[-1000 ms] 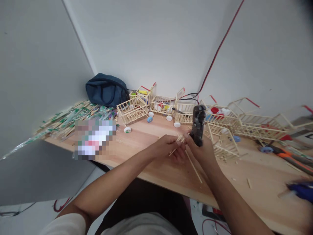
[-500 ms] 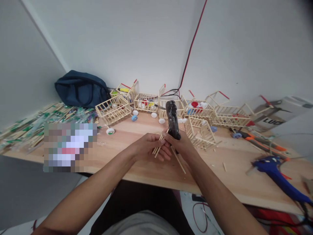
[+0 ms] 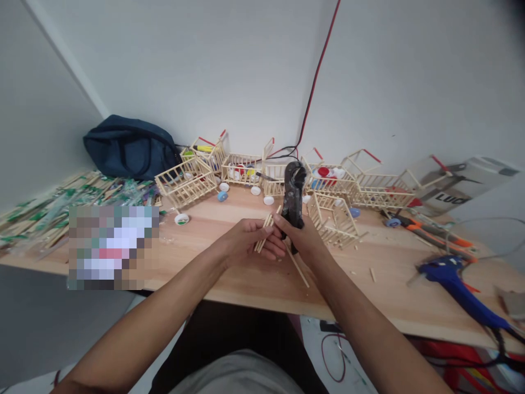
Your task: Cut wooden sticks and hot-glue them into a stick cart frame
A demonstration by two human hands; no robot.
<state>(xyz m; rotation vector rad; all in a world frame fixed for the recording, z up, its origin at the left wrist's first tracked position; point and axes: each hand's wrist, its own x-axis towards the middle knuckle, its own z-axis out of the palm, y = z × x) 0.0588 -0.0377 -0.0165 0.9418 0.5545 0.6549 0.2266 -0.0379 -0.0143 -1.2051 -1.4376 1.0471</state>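
My left hand (image 3: 256, 239) is closed on several short wooden sticks (image 3: 264, 232), pinched under the thumb and slanting across the fingers. My right hand (image 3: 301, 235) grips a black plier-like tool (image 3: 293, 191), its rounded head pointing up and away from me. The two hands meet above the table, with the right thumb touching the upper ends of the sticks. A longer wooden stick (image 3: 300, 272) slants down beneath my right hand. Just beyond that hand stands a small unfinished-looking stick basket (image 3: 333, 219).
Small stick shopping carts (image 3: 241, 171) with bottle-cap wheels line the wall. A blue bag (image 3: 131, 146) and bagged sticks (image 3: 53, 213) lie at left. At right are a blue glue gun (image 3: 463, 293), orange-handled pliers (image 3: 438, 235) and a clear container (image 3: 471, 186). A blurred patch covers the left front.
The view has shifted slightly. The black tool has turned, so its head shows more openly, and the sticks stand a little more upright in my left hand.
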